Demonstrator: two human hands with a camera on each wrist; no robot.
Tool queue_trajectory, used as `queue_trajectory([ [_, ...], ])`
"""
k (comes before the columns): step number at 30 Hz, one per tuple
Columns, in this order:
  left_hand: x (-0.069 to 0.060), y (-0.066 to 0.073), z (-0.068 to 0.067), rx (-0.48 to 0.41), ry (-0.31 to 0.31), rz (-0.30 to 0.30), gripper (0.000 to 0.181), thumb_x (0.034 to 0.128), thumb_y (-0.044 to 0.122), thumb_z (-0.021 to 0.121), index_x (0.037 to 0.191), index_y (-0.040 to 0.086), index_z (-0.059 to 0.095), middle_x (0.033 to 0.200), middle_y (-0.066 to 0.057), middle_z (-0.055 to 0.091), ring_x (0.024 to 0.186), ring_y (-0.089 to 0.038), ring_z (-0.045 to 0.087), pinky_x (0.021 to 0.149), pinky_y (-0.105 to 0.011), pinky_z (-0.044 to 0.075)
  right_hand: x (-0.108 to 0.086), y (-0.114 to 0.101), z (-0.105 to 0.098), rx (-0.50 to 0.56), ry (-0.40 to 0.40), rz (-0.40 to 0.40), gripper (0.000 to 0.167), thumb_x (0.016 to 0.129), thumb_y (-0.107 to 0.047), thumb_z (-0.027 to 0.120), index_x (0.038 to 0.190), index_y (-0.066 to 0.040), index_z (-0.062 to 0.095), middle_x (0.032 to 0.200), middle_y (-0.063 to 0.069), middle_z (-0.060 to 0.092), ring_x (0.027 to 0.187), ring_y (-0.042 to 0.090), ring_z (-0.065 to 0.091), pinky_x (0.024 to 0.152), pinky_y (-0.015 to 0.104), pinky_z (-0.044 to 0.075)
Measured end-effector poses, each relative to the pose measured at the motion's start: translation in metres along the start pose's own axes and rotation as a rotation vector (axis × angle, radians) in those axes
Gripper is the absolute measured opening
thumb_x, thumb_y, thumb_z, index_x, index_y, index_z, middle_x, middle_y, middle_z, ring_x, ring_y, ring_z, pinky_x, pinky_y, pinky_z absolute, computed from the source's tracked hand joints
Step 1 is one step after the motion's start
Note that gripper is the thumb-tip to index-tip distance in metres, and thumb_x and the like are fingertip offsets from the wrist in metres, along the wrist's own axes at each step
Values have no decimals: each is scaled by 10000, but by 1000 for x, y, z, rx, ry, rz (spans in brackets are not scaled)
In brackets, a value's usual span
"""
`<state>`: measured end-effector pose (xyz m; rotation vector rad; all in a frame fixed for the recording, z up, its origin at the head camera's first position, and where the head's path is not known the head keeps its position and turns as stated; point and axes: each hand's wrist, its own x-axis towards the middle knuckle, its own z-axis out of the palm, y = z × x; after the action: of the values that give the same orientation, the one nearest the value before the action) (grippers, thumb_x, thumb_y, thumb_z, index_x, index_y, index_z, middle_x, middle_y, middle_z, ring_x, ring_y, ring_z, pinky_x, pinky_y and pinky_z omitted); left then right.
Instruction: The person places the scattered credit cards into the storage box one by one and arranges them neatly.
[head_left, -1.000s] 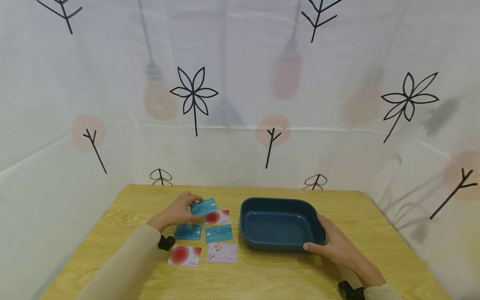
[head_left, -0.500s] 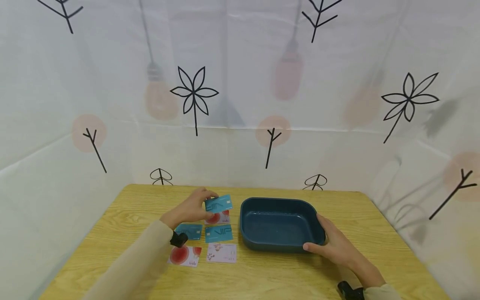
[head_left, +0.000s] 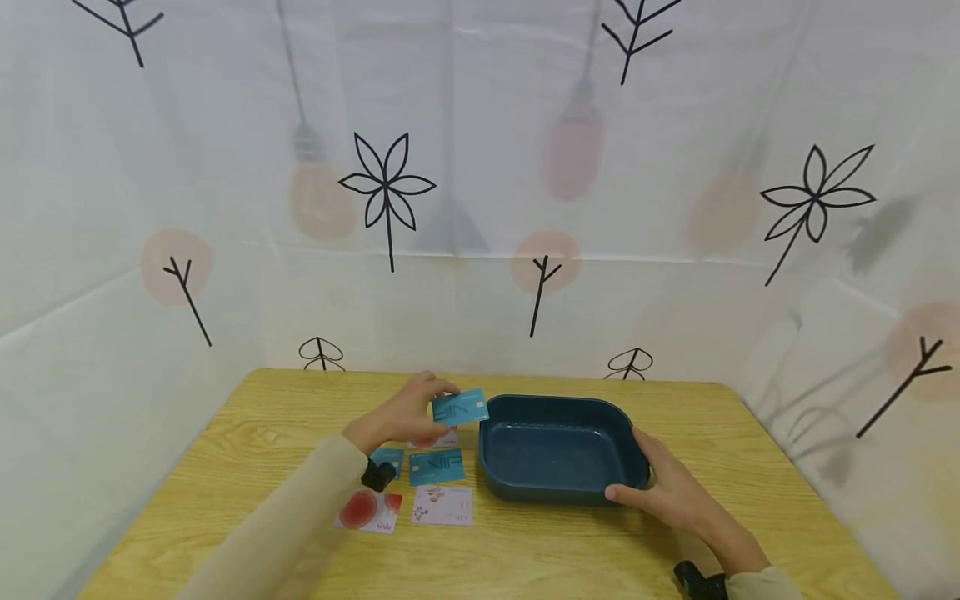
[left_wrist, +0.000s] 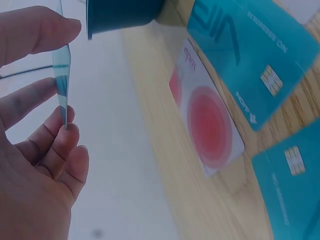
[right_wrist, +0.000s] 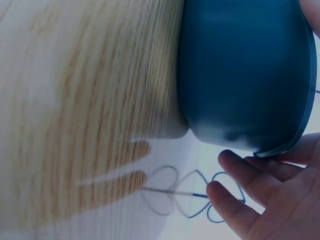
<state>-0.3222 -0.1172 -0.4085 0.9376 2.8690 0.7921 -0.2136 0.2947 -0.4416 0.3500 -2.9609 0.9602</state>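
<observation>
A teal VIP card (head_left: 461, 407) is pinched between the thumb and fingers of my left hand (head_left: 405, 412), raised over the table beside the left rim of a dark blue dish (head_left: 558, 492). In the left wrist view the held card (left_wrist: 62, 75) appears edge-on. My right hand (head_left: 675, 487) grips the dish's right side, thumb at the near rim and fingers behind; the right wrist view shows the hand (right_wrist: 280, 185) at the dish wall (right_wrist: 240, 75). Nothing lies inside the dish.
Left of the dish lie a red-circle card (left_wrist: 207, 125) partly under my left hand, teal cards (head_left: 437, 467) (left_wrist: 255, 50), a pale flowered card (head_left: 442, 506) and another red-circle card (head_left: 369, 510). A patterned white cloth (head_left: 480, 317) hangs behind the wooden table (head_left: 525, 558).
My left hand has carried the teal card rightward from above the cards to the dish's left rim. The right hand and the dish have stayed in place.
</observation>
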Motion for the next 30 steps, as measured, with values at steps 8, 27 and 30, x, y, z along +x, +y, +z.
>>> queue_trajectory([
  [8, 11, 18, 4, 18, -30, 51, 550, 786, 218, 743, 1303, 200, 556, 1148, -15, 474, 1087, -213, 456, 895, -403, 426, 0, 0, 0, 3, 0, 4, 1027, 824, -482, 698, 1494, 59, 138, 1504, 317, 180, 1331, 535, 214, 947, 693, 280],
  [27, 44, 57, 27, 53, -95, 129, 554, 808, 273, 742, 1325, 226, 547, 1063, 20, 447, 921, -154, 421, 775, -304, 407, 1, 3, 2, 4, 3, -4, 1037, 821, -491, 698, 1494, 61, 133, 1505, 317, 177, 1334, 531, 213, 955, 692, 274],
  [30, 48, 63, 29, 67, -106, 136, 552, 813, 288, 738, 1328, 232, 546, 1070, 26, 446, 927, -148, 416, 779, -295, 403, 1, 3, 3, 3, 4, -1, 1044, 819, -497, 698, 1495, 60, 130, 1507, 315, 175, 1336, 529, 210, 960, 690, 270],
])
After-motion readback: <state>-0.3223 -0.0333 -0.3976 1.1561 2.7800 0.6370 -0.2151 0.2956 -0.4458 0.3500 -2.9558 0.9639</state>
